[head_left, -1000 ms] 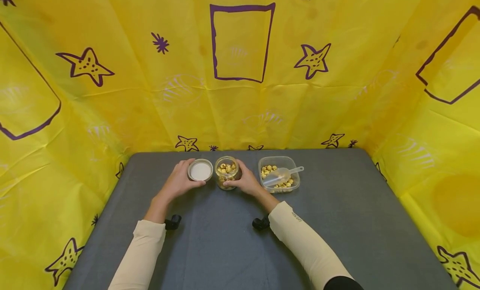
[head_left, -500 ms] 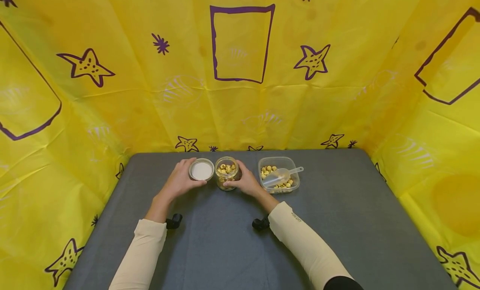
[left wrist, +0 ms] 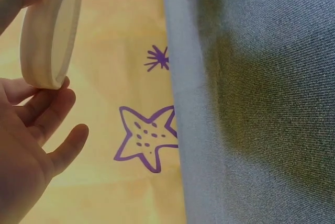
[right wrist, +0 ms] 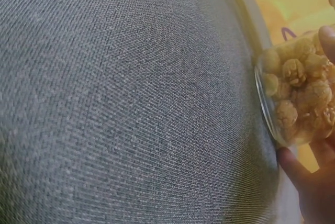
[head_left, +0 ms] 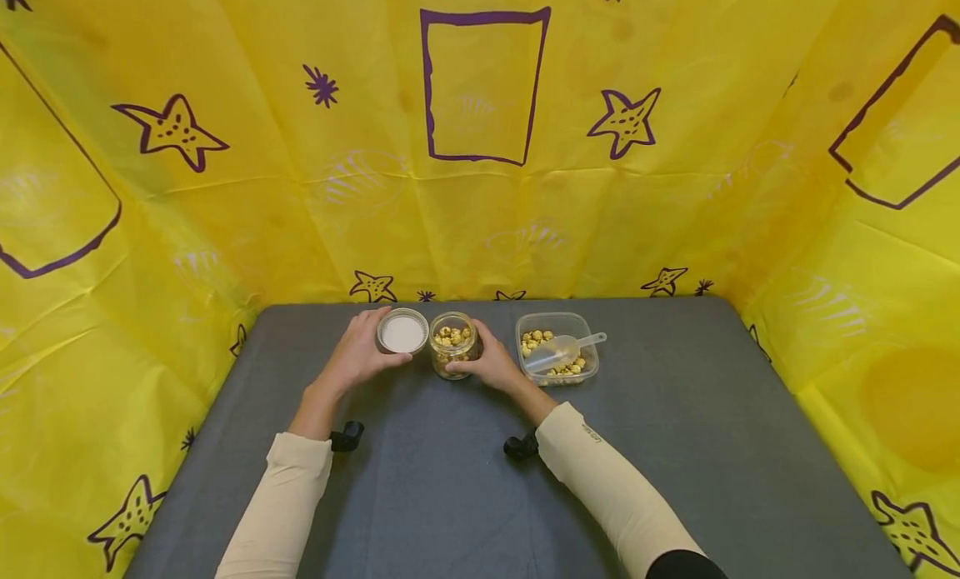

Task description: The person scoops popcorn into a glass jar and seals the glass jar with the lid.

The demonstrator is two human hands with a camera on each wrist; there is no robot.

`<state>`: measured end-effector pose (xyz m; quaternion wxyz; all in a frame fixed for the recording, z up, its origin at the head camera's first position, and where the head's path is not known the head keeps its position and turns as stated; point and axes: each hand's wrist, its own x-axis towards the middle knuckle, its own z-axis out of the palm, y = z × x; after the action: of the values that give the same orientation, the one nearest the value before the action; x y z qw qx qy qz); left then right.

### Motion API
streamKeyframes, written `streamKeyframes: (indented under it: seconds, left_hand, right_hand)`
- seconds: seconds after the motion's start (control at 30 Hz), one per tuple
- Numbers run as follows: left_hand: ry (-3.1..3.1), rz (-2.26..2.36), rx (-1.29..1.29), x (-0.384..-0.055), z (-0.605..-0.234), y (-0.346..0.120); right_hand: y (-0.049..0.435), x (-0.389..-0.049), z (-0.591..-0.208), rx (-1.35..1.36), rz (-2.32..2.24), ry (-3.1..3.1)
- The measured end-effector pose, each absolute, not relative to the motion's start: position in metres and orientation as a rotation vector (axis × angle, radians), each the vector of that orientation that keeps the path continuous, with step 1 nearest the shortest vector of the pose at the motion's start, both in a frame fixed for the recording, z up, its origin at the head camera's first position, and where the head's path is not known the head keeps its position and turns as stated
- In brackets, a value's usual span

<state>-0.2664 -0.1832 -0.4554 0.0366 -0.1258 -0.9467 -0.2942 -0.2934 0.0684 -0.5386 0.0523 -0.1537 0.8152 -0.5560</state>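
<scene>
My left hand (head_left: 358, 351) pinches a round screw lid (head_left: 402, 333) by its edge, with the white inner face turned up toward the head camera. In the left wrist view the lid (left wrist: 50, 35) stands tilted between thumb and fingers, raised above the table. Just right of it, a clear glass jar (head_left: 453, 364) stands uncovered on the table, filled with caramel-coloured popcorn (head_left: 453, 336). My right hand (head_left: 491, 359) grips the jar from its right side. Through the glass in the right wrist view, round popcorn pieces (right wrist: 306, 93) show close up.
A clear plastic container (head_left: 592, 371) with more popcorn stands right of the jar. Across it lies a translucent scoop (head_left: 553, 354), its handle over the right rim. The grey table (head_left: 450, 487) ends at a yellow patterned curtain (head_left: 480, 229) behind.
My left hand has moved slightly up and away with the lid, which now sits a little higher beside the jar's mouth. The right hand and the jar have stayed put.
</scene>
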Motion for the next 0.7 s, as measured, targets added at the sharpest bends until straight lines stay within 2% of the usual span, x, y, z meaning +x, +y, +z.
streamKeyframes:
  seconds: [0.47, 0.7]
  left_hand:
    - [-2.831, -1.103, -0.354, -0.2686, -0.4593, -0.1814]
    - [-2.859, -1.064, -0.336, -0.268, -0.4605, -0.1858]
  right_hand:
    - [0.0685, -0.2934, -0.538, -0.474, -1.697, 2.479]
    - [0.0674, -0.2925, -0.5394, -0.479, -1.703, 2.467]
